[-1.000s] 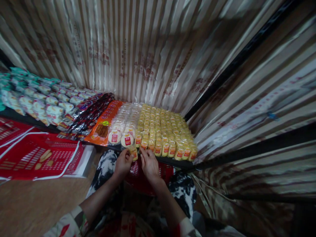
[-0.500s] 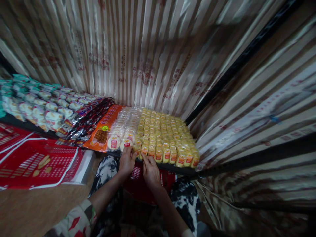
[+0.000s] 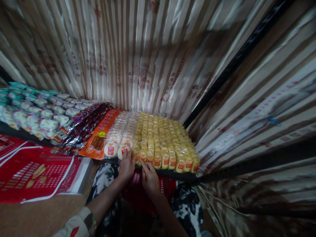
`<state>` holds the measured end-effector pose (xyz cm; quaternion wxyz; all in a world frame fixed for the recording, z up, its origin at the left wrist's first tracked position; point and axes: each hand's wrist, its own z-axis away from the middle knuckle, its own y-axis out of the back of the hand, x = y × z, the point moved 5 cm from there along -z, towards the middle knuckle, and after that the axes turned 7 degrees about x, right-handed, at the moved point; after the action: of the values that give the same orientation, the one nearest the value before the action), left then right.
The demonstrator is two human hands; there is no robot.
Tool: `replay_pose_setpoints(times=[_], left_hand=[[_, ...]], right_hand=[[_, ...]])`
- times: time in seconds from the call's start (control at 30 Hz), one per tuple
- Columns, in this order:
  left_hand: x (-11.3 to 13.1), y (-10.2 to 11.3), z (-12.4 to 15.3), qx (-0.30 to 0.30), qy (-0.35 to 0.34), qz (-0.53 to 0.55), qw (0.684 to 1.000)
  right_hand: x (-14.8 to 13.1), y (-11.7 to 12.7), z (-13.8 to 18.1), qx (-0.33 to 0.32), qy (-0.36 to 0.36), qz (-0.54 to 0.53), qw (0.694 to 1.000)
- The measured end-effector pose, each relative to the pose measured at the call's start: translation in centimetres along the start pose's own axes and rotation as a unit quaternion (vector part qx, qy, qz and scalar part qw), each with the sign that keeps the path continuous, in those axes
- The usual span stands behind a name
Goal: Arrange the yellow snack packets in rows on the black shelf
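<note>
Individually wrapped yellow snack packs (image 3: 164,141) stand in tight rows at the shelf's right end. Directly left of them are clear-wrapped round white crackers (image 3: 110,149) with red labels. My left hand (image 3: 126,168) is at the shelf's front edge, its fingertips against the front cracker pack and its thumb near the leftmost yellow packs. Close beside it, my right hand (image 3: 150,178) reaches up with its index finger stretched to the base of a front yellow pack. Both hands have fingers extended, and I see nothing lifted in either one. Parts of the fingertips are hard to make out.
Orange snack bags (image 3: 98,141), dark shiny bags (image 3: 81,133) and white-and-green packets (image 3: 32,112) fill the shelf leftward. A red basket (image 3: 153,192) sits below my hands; a red bag (image 3: 49,174) lies lower left. A black post (image 3: 212,93) and striped curtain (image 3: 148,49) stand behind.
The view has shifted slightly, so the shelf and goods appear a little lower and farther left. My hands stay at the same front packs, with little movement against them.
</note>
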<state>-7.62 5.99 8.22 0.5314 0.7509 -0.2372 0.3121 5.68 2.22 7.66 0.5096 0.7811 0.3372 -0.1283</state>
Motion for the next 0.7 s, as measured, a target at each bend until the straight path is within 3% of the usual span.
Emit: replay_pose_setpoints(times=[0.17, 0.47, 0.7], left_hand=[[0.5, 0.0, 0.2, 0.021, -0.006, -0.013, 1.000], [1.2, 0.4, 0.0, 0.007, -0.009, -0.021, 1.000], [1.0, 0.8, 0.5, 0.058, -0.022, 0.016, 0.998]], right_hand=[[0.2, 0.0, 0.1, 0.001, 0.001, -0.019, 1.000], [-0.3, 0.1, -0.1, -0.003, -0.017, -0.012, 1.000], [-0.2, 0.1, 0.1, 0.032, 0.013, -0.039, 0.999]])
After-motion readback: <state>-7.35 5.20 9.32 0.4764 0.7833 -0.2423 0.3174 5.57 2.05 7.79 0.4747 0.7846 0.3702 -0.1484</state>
